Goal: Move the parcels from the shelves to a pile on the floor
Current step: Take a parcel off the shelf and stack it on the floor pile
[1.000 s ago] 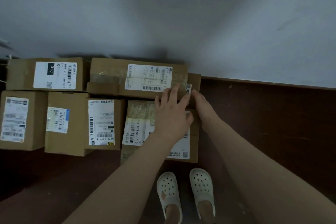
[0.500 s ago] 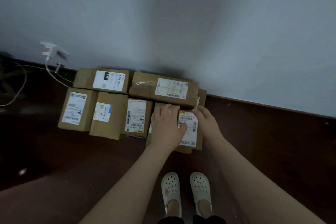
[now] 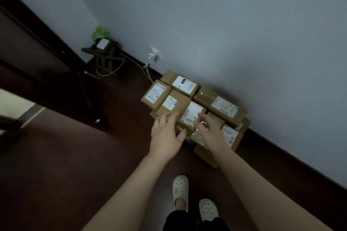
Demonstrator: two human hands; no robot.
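dark brown floor (image 3: pixel 56 165) meets a pale wall (image 3: pixel 234 24). the parcels (image 3: pixel 171 103) sit piled on the floor against it, six labels facing up, the pile's long axis along the wall. left grip (image 3: pixel 165 137) and right grip (image 3: pixel 209 132) hover over them, fingers spread, holding nothing.

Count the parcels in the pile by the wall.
6 show labels: back-left parcel, long parcel, left parcel, blue-tagged parcel, middle parcel, front parcel by right hand. More may lie beneath.
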